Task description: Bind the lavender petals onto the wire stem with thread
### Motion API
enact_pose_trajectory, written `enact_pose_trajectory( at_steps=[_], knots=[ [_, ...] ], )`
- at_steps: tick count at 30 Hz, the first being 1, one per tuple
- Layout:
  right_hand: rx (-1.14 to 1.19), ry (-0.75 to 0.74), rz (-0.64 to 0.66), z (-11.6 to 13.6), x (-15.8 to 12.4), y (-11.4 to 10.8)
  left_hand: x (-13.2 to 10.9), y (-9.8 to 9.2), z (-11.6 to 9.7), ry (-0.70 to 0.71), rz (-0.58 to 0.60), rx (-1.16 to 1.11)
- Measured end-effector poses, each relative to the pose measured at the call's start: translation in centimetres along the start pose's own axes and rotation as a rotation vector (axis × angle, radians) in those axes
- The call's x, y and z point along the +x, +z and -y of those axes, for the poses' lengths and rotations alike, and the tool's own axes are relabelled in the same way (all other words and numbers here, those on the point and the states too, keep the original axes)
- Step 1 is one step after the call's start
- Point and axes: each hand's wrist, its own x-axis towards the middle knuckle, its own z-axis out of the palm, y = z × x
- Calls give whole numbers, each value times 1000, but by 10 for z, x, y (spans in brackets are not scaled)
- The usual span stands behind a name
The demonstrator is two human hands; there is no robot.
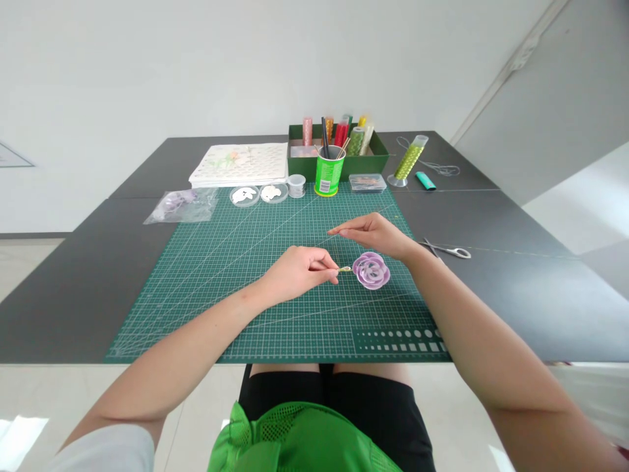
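My left hand [307, 270] is closed in a pinch over the green cutting mat [221, 295]. From its fingertips a thin yellowish stem with a small pale tip [346, 269] points right. Just past that tip, a purple layered flower [372, 271] lies on the mat, with a small gap between them. My right hand [368, 234] hovers beyond the flower, palm down with fingers stretched out toward the left. Nothing shows in it, though its palm side is hidden.
Scissors [447, 249] lie to the right. Behind stand a green can [329, 174] with sticks, a green box [378, 160] of ribbon rolls, a spool [410, 159], a lighter-like teal object [425, 181], round dishes [244, 195], white sheets [206, 174] and a plastic bag [204, 206].
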Motion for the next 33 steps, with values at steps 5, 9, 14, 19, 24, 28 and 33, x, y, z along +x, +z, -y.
enact_pose_trajectory(
  at_steps=[5,9,14,19,24,28,33],
  knots=[
    [-8,8,43,-8,1,-4,-1,-5,-3,69,-148,44],
    [-121,22,86,-13,2,-6,0,-7,1,137,-359,145],
    [-72,40,194,-11,1,-6,6,-10,8,127,-530,170],
    [-40,75,258,-4,-1,-9,12,-14,12,74,-582,120],
    [-21,83,297,1,-3,-12,17,-17,17,35,-590,9],
    [100,137,383,2,-6,-14,17,-18,17,44,-585,-41],
    [343,139,337,0,-8,-15,16,-22,16,89,-624,-16]
  ],
)
